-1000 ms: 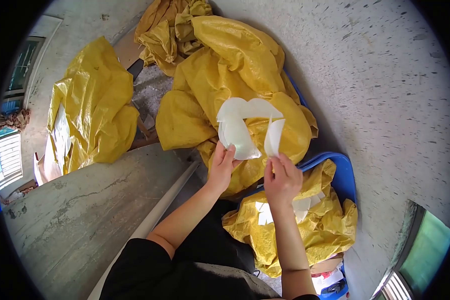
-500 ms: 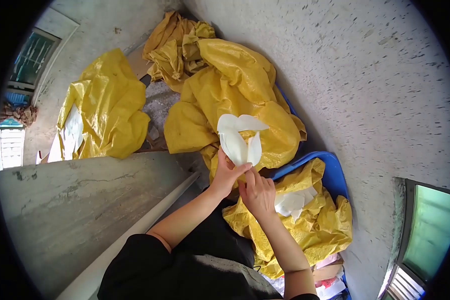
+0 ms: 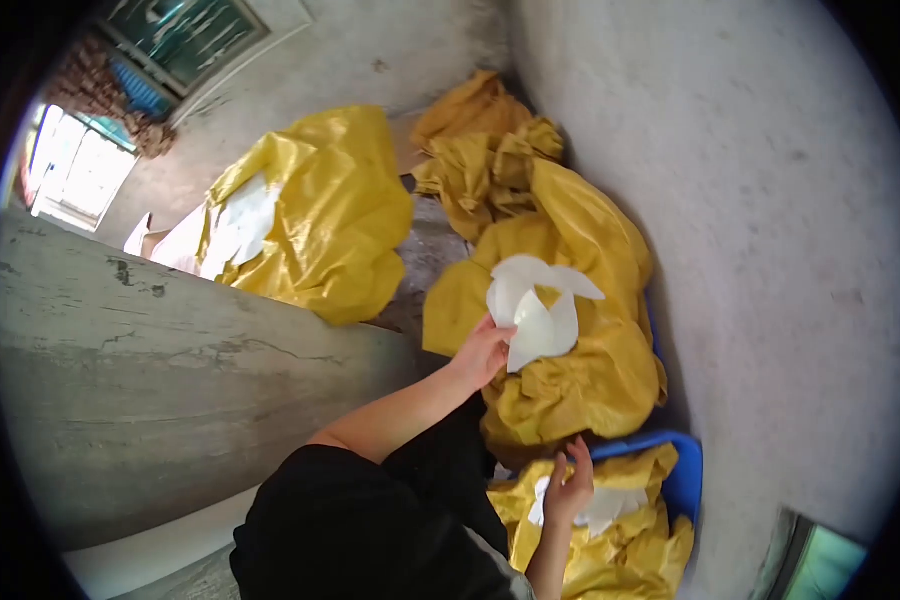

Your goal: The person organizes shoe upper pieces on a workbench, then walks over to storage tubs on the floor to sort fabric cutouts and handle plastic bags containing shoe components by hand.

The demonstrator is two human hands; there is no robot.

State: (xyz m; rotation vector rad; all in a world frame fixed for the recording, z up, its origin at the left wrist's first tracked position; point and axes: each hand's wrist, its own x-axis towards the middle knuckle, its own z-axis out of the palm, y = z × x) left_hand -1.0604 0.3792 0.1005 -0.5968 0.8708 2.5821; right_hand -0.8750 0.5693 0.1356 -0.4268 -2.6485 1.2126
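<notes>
My left hand [image 3: 483,352] is closed on the edge of a thin white cut piece [image 3: 538,325] with curved, petal-like lobes. It holds the piece up in front of a bulging yellow sack [image 3: 610,230]. Lower down, my right hand [image 3: 570,488] has its fingers apart and nothing in them. That hand hovers by an open yellow sack [image 3: 650,560] set in a blue bin [image 3: 683,480]. More white pieces [image 3: 615,505] lie in this sack, just beside my right hand.
Another yellow sack [image 3: 355,220] with white sheets [image 3: 245,222] in it stands beyond a low concrete wall [image 3: 200,300]. Crumpled yellow sacks [image 3: 480,150] fill the far corner. A rough grey wall [image 3: 780,250] rises close on the right.
My right hand has let go of the white piece and dropped to the lower sack. My left hand keeps hold of the piece. The whole view has swung to the left.
</notes>
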